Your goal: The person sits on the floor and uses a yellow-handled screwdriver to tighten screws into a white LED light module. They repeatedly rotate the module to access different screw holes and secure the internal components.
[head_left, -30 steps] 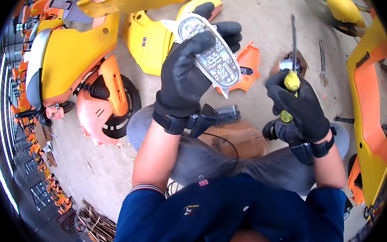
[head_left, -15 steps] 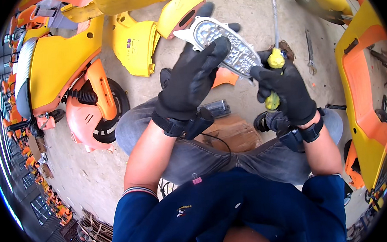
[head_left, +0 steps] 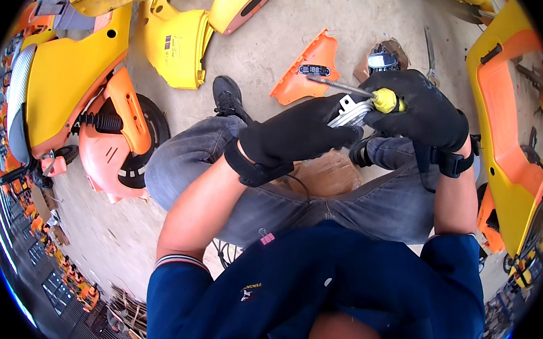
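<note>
Both my hands wear black gloves and meet in front of my knees. A silver lamp unit (head_left: 350, 114) is tilted between them, seen nearly edge-on and largely hidden. My left hand (head_left: 303, 130) is closed on its near left side. My right hand (head_left: 418, 112) is wrapped round the yellow handle of a screwdriver (head_left: 386, 100), whose metal shaft points up and left over the lamp unit. The right fingers also lie against the lamp unit's right end; whether they grip it is hidden.
Beyond my hands lies an orange panel with a dark display (head_left: 302, 68). A wrench (head_left: 430, 54) lies farther right. Yellow body panels (head_left: 174, 48) and a yellow-orange scooter (head_left: 70, 82) stand left; another yellow-orange body (head_left: 511, 124) is right. A brown box (head_left: 328, 173) sits between my legs.
The lamp unit has come nearer and turned from face-on to nearly edge-on. The screwdriver has swung from upright to pointing left. The orange display panel now shows beyond my hands.
</note>
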### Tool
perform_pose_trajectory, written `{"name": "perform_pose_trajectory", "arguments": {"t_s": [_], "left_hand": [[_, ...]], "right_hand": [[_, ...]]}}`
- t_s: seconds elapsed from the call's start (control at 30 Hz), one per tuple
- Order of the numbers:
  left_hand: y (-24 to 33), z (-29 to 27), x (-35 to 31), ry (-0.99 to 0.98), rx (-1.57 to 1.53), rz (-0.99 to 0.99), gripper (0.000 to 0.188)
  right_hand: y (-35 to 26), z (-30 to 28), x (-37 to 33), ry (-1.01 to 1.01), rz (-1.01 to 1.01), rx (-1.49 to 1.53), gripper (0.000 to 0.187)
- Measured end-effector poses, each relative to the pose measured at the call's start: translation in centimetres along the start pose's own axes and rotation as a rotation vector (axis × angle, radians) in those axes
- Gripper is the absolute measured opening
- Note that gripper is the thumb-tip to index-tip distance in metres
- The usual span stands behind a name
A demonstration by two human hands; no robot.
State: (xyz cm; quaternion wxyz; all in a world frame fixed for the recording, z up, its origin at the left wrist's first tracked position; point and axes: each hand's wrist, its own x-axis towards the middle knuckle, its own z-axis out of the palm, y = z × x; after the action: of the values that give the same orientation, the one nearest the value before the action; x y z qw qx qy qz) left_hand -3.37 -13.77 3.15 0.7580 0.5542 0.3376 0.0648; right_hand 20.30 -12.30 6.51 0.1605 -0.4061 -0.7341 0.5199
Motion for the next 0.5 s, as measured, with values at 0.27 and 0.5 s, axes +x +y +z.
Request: {"name": "perform_pose_trajectory", "arguments": {"t_s": [0.27,0.5], "left_hand": [[0.8,-6.7,-2.8,0.494,-0.050,0.593,0.043],[4.1,-4.5,-3.8,0.980,-0.423,0.662,0.036]], "right_hand": [[2.1,-1.8,1.3,0.474,0.216,0.163,0.045],[10.6,-3.2,7.1,0.275,0.308,0.121,0.032]]}}
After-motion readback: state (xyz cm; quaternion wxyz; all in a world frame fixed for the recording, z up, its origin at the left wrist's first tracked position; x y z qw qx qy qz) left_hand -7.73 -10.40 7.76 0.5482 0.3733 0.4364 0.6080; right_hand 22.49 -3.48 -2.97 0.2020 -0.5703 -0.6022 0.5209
